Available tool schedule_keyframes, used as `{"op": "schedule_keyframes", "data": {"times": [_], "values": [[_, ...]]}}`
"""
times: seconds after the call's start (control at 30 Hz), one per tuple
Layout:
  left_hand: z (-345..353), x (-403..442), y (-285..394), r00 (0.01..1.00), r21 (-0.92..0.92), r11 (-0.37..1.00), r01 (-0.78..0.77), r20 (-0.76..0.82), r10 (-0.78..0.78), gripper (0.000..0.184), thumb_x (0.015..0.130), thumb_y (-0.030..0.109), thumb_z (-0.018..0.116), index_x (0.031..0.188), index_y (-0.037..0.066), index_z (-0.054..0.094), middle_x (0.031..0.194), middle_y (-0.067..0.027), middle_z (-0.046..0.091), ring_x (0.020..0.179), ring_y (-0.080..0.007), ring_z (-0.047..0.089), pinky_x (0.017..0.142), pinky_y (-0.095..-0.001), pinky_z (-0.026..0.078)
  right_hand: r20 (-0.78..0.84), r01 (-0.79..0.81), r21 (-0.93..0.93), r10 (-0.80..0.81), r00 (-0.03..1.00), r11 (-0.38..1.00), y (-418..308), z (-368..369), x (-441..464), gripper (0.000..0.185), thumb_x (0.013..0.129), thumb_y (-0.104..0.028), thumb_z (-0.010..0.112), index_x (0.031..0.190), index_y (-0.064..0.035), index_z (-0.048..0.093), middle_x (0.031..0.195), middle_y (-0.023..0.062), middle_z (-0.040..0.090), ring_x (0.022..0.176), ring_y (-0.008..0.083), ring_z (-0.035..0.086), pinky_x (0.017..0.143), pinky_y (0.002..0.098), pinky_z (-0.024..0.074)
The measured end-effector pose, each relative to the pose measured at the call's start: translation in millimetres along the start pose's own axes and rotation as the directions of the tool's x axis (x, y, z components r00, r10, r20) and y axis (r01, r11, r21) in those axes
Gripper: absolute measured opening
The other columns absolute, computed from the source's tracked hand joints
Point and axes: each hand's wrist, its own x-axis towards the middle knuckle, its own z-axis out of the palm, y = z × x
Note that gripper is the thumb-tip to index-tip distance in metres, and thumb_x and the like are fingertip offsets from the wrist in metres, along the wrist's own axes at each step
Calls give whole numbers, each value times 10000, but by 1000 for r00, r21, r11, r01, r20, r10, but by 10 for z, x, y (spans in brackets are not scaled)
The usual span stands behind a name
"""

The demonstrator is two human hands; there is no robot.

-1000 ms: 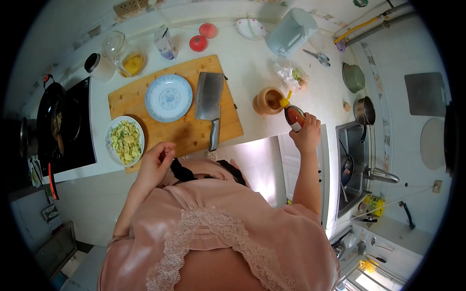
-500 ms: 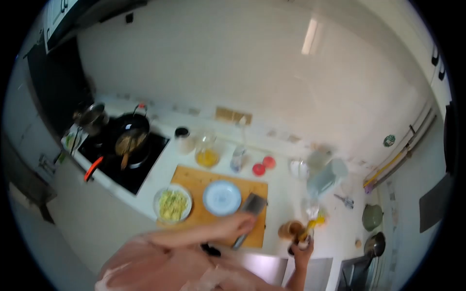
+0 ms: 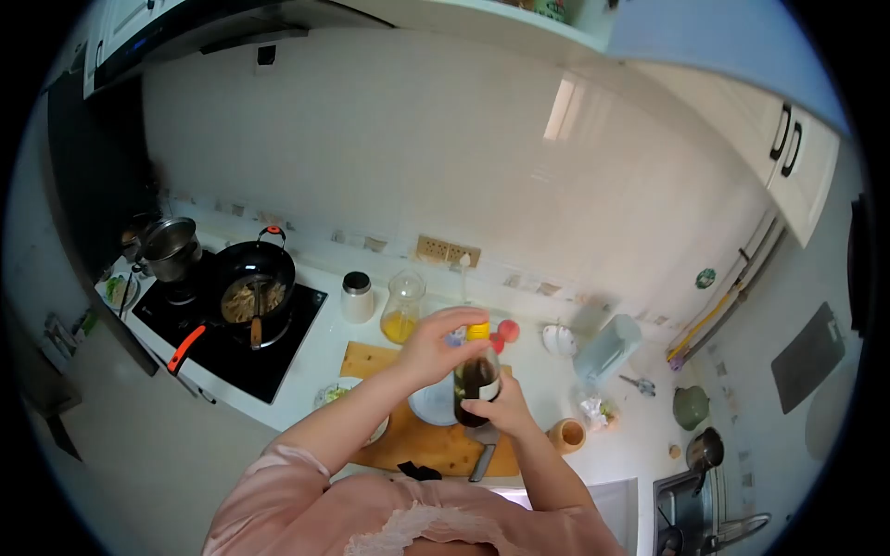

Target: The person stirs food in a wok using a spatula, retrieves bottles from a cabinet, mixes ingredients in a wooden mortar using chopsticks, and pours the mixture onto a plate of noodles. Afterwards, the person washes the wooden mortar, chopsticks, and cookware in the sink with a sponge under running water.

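Note:
A dark glass bottle with a pale label and a yellow cap is held up over the cutting board. My right hand is wrapped round its lower body. At the top, my left hand has thumb and fingers closed about the cap. Below the bottle lies a cleaver on the board. Behind it a light blue plate shows in part. My left forearm covers much of a bowl of chopped greens.
To the left, a wok with food and a spatula sits on the cooktop beside a steel pot. A glass jug of yellow liquid and a jar stand behind the board. At right are a wooden holder and a sink.
My left hand has let go of the cleaver, now on the board, and gone up to the cap. My right hand has brought the bottle leftward from beside the wooden holder.

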Motion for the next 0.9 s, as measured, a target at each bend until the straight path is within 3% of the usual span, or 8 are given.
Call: {"op": "schedule_keyframes", "data": {"times": [0.23, 0.33, 0.4, 0.43, 0.57, 0.63, 0.7, 0.9], "values": [[-1137, -22, 464, 928, 521, 809, -273, -79, 364, 408, 803, 125, 648, 1195, 56, 561, 1213, -124, 584, 1178, -290, 506, 1001, -396, 348, 93, 199, -147, -187, 978, 969, -747, 737, 579, 706, 626, -206, 782, 1236, -18, 481, 1087, 76, 599, 996, 177, 563, 899, 315, 435], [-1456, -209, 735, 856, 383, 892, -240, -349, 381, 525, 812, 85, 593, 1305, 18, 425, 1209, -149, 578, 1226, -287, 462, 1021, -379, 330, -109, 310, -186, -333, 937, 932, -1598, 765, 803, 709, 628, -237, 801, 1226, -16, 491, 1076, 88, 609, 986, 207, 574, 900, 340, 442], [-1647, -417, 452, 893, 127, 979, -159, -405, 197, 495, 811, 64, 578, 1270, -10, 408, 1119, -129, 610, 1104, -228, 538, 967, -341, 386, -215, 391, -134, -412, 886, 911, -2212, 592, 1112, 719, 625, -234, 821, 1227, -21, 490, 1076, 97, 604, 983, 205, 574, 892, 353, 450], [-1688, -539, 353, 911, -82, 993, -87, -411, 46, 445, 813, 65, 587, 1230, -5, 449, 1085, -111, 621, 1046, -200, 564, 936, -326, 412, -267, 468, -157, -494, 828, 870, -2547, 484, 1242, 688, 626, -208, 819, 1204, -16, 501, 1067, 104, 603, 966, 193, 575, 870, 341, 461], [-1730, -865, 81, 981, 10, 984, 180, -76, -179, 349, 825, 36, 588, 1165, 23, 513, 1010, -86, 639, 894, -140, 588, 818, -279, 462, -352, 674, -526, -854, 383, 519, -3673, 106, 1750, 635, 662, -269, 805, 1119, 55, 508, 998, 145, 617, 912, 207, 595, 815, 337, 480], [-1679, -1028, -13, 979, 102, 977, 187, 61, -194, 347, 831, 78, 623, 1161, 22, 536, 996, -77, 651, 870, -125, 579, 797, -264, 468, -317, 464, -814, -936, 151, 350, -4034, -171, 2042, 648, 673, -316, 800, 1077, 93, 502, 988, 185, 623, 903, 246, 614, 809, 345, 483], [-1658, -1158, -16, 947, 37, 962, 272, 165, -274, 360, 827, 133, 650, 1144, -7, 549, 984, -88, 650, 870, -145, 593, 790, -275, 476, -339, 309, -880, -932, 127, 362, -4252, -116, 2058, 695, 679, -370, 793, 1063, 123, 488, 1014, 231, 616, 930, 300, 618, 819, 352, 482], [-1696, -1432, -204, 844, -54, 880, 472, 316, -434, 325, 842, 146, 663, 1113, -15, 584, 995, -86, 661, 885, -121, 588, 806, -255, 473, -547, -39, -829, -794, 266, 558, -4481, -629, 2792, 844, 726, -429, 733, 1143, 209, 371, 1087, 321, 560, 1012, 398, 580, 883, 396, 468]]}}
